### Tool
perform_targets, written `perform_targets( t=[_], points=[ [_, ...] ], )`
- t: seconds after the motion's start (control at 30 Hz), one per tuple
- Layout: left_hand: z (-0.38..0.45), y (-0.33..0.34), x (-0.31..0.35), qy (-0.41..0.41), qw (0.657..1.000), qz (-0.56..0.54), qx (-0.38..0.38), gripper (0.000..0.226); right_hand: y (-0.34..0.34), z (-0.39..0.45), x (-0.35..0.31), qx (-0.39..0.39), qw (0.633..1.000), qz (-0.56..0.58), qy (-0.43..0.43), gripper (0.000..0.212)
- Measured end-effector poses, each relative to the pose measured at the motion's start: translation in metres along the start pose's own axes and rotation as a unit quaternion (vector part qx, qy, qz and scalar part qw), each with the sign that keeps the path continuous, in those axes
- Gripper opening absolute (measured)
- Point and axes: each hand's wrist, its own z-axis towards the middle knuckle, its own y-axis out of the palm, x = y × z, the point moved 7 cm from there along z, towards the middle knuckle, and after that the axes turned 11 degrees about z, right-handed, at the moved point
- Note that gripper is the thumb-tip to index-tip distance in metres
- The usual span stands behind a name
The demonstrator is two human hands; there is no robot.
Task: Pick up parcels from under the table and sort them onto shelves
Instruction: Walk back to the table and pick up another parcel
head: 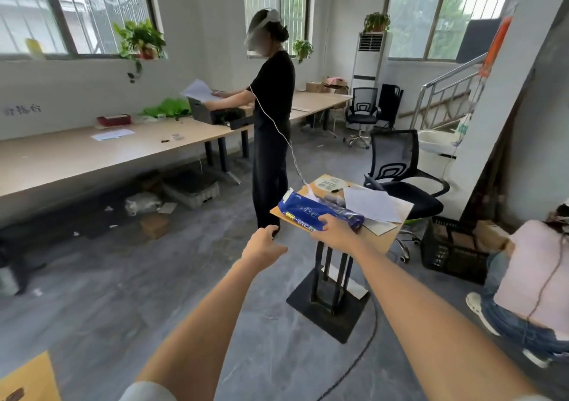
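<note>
Long wooden worktable (77, 157) along the wall, open grey floor before a small stand.
A person in black (272, 117) stands just behind the small wooden pedestal table (380, 242); white papers (371, 205) crowd its top. Right hand (334, 232) grips the crinkled blue plastic parcel (317, 212) at the near edge; left hand (263, 245) hangs loosely curled, holding nothing.

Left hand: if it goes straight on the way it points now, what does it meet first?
Probably the standing person's shoe, just beyond the left hand; the depth is unclear.
</note>
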Motion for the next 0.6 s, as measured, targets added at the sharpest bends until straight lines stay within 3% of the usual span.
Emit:
perform_targets(
  t=[0.17,0.37,0.6],
  points=[
    [0.056,-0.034,-0.056,-0.047,0.999,0.009,0.012,0.058,0.04,0.082,-0.044,-0.034,0.999,-0.008,-0.033,0.059],
    [0.116,-0.068,-0.134,-0.141,0.988,-0.045,0.031,0.064,0.106,0.168,-0.097,-0.1,0.993,-0.019,-0.06,0.065],
    [0.201,-0.107,-0.19,-0.197,0.976,-0.058,0.074,0.072,0.159,0.283,-0.149,-0.177,0.979,-0.032,-0.098,0.07]
  ],
)
